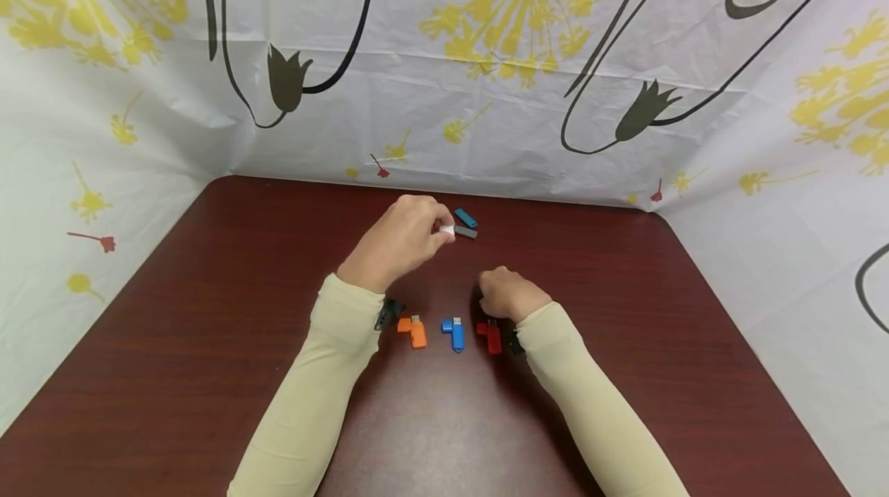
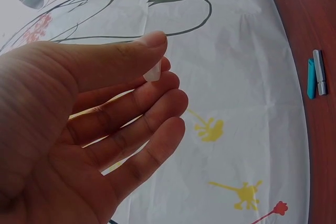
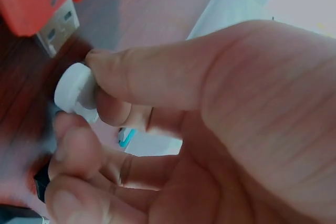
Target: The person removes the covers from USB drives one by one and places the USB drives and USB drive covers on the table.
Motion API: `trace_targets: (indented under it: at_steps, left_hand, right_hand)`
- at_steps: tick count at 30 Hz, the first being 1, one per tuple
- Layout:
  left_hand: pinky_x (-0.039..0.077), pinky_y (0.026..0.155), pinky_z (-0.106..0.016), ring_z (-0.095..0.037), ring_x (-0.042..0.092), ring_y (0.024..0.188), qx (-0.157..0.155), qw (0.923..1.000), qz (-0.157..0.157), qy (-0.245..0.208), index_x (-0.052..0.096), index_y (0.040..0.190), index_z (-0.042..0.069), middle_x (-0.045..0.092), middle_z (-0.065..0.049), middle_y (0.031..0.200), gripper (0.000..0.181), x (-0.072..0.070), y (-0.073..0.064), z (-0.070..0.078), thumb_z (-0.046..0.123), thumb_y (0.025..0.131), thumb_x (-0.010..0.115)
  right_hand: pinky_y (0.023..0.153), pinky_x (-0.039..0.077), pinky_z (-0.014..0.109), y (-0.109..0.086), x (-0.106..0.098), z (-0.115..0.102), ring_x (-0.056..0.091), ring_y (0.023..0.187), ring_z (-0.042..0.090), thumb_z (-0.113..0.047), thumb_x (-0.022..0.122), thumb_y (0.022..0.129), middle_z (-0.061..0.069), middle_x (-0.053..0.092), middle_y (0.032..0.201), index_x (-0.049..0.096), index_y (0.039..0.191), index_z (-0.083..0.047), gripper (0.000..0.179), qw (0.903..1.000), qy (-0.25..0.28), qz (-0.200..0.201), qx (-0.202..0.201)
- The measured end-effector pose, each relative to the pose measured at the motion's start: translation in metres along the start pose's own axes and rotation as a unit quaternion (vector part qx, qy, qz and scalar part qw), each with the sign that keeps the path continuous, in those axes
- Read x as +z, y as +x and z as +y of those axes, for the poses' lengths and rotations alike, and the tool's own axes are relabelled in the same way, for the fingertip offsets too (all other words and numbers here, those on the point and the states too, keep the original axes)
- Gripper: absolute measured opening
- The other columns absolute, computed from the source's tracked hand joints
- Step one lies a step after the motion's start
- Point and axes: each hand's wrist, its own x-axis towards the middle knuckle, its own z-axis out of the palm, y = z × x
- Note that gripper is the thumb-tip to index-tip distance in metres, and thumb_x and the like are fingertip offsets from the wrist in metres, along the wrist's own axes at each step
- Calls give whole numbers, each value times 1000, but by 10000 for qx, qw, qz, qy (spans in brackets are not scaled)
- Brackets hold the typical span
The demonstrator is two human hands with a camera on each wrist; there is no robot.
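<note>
My left hand (image 1: 403,238) is over the back part of the table, pinching a small white piece (image 2: 153,72) between thumb and fingers. The other left fingers are loosely bent. Nearer me, my right hand (image 1: 510,294) pinches a rounded white piece (image 3: 73,88) between thumb and fingertips; it is hidden in the head view. Just below that hand lies a red USB stick (image 1: 494,339) with its metal plug bare. Beside the left fingertips are a grey stick (image 1: 466,232) and a teal stick (image 1: 465,218).
A blue USB stick (image 1: 458,335) and an orange USB stick (image 1: 418,333) lie in a row with the red one, each with a cap beside it. A dark object (image 1: 516,341) shows by the right cuff, its kind unclear. Patterned white sheeting (image 1: 417,119) walls the brown table (image 1: 174,312).
</note>
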Motion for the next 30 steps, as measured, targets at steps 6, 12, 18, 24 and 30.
trace_targets:
  at_steps: [6,12,18,24,30]
  left_hand:
    - [60,78,-31,-18,67,87,-28,10000,-33,-5,81,115,4,78,-7,107,19,2,2,1,18,102,77]
    - [60,79,-31,-19,67,91,-45,9998,-180,30,81,117,3,77,-8,110,20,5,5,4,17,103,76]
    - [60,81,-30,-18,68,93,49,9993,-360,1,81,118,3,77,-8,109,20,14,7,9,16,104,75]
    - [62,85,-32,-17,72,93,93,9978,-661,40,81,117,3,79,-8,107,17,29,12,10,11,105,72]
    - [63,86,-34,-17,72,91,-71,9945,-1043,-31,80,115,3,78,-8,105,14,55,16,3,6,104,72]
  right_hand:
    - [67,55,38,-21,-15,-15,64,71,24,-3,61,102,18,67,93,72,103,0,12,9998,120,-55,173]
    - [64,49,33,-33,-26,-16,57,68,20,-4,59,104,14,64,89,70,106,-1,12,9998,184,-33,120]
    - [66,51,37,-44,-47,-5,61,69,20,-12,59,108,9,63,85,67,108,-4,11,9989,244,393,-1]
    - [82,59,54,-67,-69,3,69,94,28,-22,63,108,12,69,109,70,115,-7,18,9917,173,1273,-52]
    - [87,56,59,-83,-84,10,67,97,29,-25,64,108,12,65,115,70,121,-8,22,9837,411,1746,-78]
